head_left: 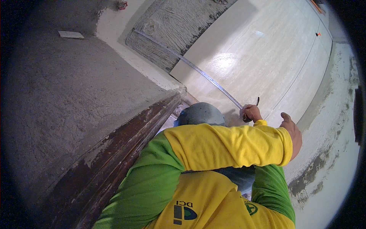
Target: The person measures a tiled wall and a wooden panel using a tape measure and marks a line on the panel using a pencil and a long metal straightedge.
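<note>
My arms are crossed, the left forearm lying over the right. In my right hand [251, 113] is the case of a tape measure, its fingers wrapped round it. The silver blade of the tape measure [206, 76] runs out taut to the upper left, over a pale tile [213, 53] and on across ridged grey mortar [160, 51] to the wall's foot. A thin dark strip [258, 101] sticks up beside the right hand. My left hand [292, 135] hangs just right of it with one finger stretched out; its other fingers are mostly hidden, and nothing shows in it.
A brown wooden door frame [126, 152] borders my left side, beside a rough grey wall [76, 95]. A whitish, stained wall [324, 152] rises at right. A small orange-and-black piece [318, 34] sits on a tile joint. My grey-clad knee [201, 113] is close to the tape.
</note>
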A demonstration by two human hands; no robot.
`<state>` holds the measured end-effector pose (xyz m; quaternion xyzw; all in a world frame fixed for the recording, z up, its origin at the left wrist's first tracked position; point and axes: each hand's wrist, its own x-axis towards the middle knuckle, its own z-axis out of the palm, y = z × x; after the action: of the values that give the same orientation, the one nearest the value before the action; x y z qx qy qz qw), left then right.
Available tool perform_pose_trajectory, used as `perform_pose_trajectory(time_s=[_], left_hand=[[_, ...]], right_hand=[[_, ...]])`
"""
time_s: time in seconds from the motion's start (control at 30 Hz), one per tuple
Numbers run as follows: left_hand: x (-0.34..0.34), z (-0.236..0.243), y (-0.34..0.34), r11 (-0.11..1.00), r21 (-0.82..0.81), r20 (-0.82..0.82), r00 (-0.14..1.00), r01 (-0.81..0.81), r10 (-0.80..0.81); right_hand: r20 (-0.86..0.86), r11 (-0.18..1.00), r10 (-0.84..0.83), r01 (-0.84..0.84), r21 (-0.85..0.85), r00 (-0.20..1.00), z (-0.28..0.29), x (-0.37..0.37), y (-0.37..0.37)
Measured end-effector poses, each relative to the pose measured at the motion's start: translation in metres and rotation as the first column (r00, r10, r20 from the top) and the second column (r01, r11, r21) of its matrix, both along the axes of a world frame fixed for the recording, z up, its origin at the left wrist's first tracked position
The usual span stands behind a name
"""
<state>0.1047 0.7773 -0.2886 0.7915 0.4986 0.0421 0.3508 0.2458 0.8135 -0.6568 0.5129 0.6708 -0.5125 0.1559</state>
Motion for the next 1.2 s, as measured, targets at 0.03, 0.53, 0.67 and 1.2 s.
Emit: perform_pose_trajectory(time_s=[0.03, 0.53, 0.67, 1.2], left_hand=[[0.0, 0.0, 0.0, 1.0, -0.008, 0.021, 1.0, 0.0, 0.0], [0.004, 0.001, -0.002, 0.993, 0.075, -0.019, 0.996, -0.086, 0.087], [0.003, 0.001, -0.002, 0.998, 0.038, -0.001, 0.999, -0.042, 0.042], [0.001, 0.005, -0.001, 1.0, 0.015, -0.009, 1.0, -0.026, 0.026]], right_hand=[[-0.003, 1.0, 0.025, -0.025, 0.011, 1.0, -0.004, 0.001, 0.001], [0.065, 0.99, 0.068, -0.076, 0.123, 0.996, -0.009, 0.002, 0.005], [0.105, 0.981, 0.063, -0.081, 0.176, 0.993, -0.008, 0.002, 0.006], [0.057, 0.976, 0.029, -0.041, 0.212, 0.998, 0.017, -0.012, 0.003]])
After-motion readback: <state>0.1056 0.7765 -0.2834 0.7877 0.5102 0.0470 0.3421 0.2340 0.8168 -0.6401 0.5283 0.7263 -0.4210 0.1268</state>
